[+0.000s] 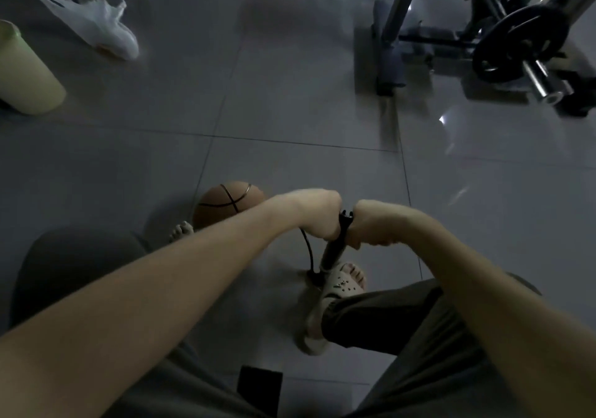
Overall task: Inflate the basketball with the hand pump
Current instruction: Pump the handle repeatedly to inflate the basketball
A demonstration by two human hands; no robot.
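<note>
Head view: the left grip point(319, 214) and right grip point(371, 224) each curl tight round one side of the handle of the hand pump point(333, 253), likely to drive it straight down; a sandalled foot point(342, 283) pins its base. The basketball point(225, 203) rests on the floor just left, the hose point(308, 250) arcing toward it

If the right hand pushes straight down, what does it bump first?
Probably the pump's black barrel just under the right hand; below that sits the sandal. Depth is unclear.
</note>
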